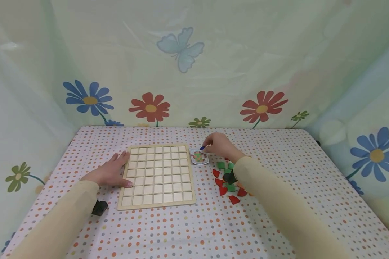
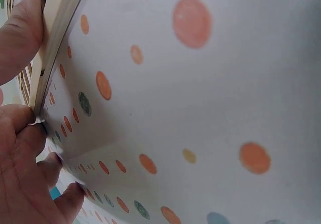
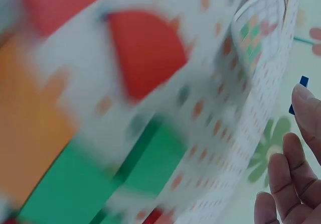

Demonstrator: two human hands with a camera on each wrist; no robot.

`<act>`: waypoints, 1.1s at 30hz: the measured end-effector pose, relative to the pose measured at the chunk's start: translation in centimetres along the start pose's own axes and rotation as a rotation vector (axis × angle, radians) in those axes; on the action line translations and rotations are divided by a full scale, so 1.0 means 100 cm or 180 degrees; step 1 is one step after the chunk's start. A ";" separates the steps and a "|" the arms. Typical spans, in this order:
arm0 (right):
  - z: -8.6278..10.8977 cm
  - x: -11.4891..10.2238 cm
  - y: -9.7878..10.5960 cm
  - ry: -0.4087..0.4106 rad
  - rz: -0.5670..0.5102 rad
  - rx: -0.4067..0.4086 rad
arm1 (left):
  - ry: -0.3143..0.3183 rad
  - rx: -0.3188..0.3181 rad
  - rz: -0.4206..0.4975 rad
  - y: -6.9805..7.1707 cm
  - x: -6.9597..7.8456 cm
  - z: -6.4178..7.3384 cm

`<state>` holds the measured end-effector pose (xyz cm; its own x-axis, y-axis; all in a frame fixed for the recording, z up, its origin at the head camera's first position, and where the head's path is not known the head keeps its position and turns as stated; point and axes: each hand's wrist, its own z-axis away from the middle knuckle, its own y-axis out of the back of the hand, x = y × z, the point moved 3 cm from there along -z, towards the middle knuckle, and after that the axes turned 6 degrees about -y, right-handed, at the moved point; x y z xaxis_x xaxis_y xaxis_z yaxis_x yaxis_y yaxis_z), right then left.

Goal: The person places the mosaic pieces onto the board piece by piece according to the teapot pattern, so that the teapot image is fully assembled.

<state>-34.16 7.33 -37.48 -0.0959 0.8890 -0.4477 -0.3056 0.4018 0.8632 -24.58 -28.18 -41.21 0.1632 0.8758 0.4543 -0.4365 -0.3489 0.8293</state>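
Note:
A wooden grid board with square compartments lies on the table. My left hand rests at its left edge, the thumb over the rim and onto the board. In the left wrist view, the other fingers reach along the board's outer side and down to the cloth. Between thumb and fingers, my right hand pinches a small blue piece, mostly hidden by the thumb. This hand is above the far right corner of a small pattern card, which sits beside the board's right rim.
Loose red quarter-round pieces, green squares and some orange pieces lie right of the board, partly under my right forearm. A dotted cloth covers the table. Flowered sheeting walls the back and sides.

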 end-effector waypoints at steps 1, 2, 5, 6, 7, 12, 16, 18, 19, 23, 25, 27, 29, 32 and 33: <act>-0.002 -0.005 -0.002 0.0029 -0.0017 -0.0012 | 0.0006 0.0003 -0.0006 0.000 0.000 0.000; -0.004 -0.010 -0.003 0.0061 -0.0013 -0.0026 | 0.0013 0.0007 -0.0014 0.000 0.001 -0.001; -0.010 -0.024 -0.007 0.0179 -0.0006 -0.0060 | 0.0031 0.0017 0.0004 0.000 0.002 -0.001; -0.012 -0.029 -0.008 0.0217 -0.0007 -0.0066 | 0.0035 0.0021 0.0000 0.000 0.003 -0.001; -0.014 -0.034 -0.010 0.0256 -0.0018 -0.0070 | 0.0052 0.0024 0.0002 0.000 0.003 -0.001; -0.026 -0.061 -0.020 0.0407 -0.0118 -0.0141 | 0.0115 0.0032 0.0014 0.000 0.002 -0.001; -0.033 -0.077 -0.030 0.0445 -0.0131 -0.0196 | 0.0099 0.0057 0.0054 -0.002 0.001 -0.002; -0.035 -0.084 -0.035 0.0487 -0.0101 -0.0194 | 0.0080 0.0069 0.0060 -0.003 0.001 -0.002; -0.037 -0.087 -0.037 0.0490 -0.0106 -0.0188 | 0.0073 0.0071 0.0064 -0.003 0.002 -0.001; -0.043 -0.094 -0.048 0.0467 -0.0136 -0.0194 | 0.0045 0.0074 0.0077 -0.003 0.002 0.000; -0.045 -0.096 -0.053 0.0448 -0.0171 -0.0214 | 0.0025 0.0067 0.0082 -0.003 0.001 -0.001; -0.047 -0.100 -0.059 0.0477 -0.0148 -0.0242 | 0.0003 0.0065 0.0083 -0.003 0.000 -0.002; -0.050 -0.104 -0.064 0.0532 -0.0109 -0.0266 | 0.0006 0.0068 0.0080 -0.003 0.000 -0.001; -0.053 -0.110 -0.070 0.0588 -0.0054 -0.0279 | 0.0021 0.0086 0.0068 -0.003 0.000 0.000; -0.054 -0.112 -0.072 0.0593 -0.0046 -0.0279 | 0.0035 0.0094 0.0061 -0.002 0.000 0.000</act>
<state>-36.04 -6.72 -39.94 -0.2621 0.8239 -0.5025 -0.3888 0.3864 0.8364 -24.45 -28.09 -41.40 0.1452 0.8725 0.4666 -0.4130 -0.3751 0.8299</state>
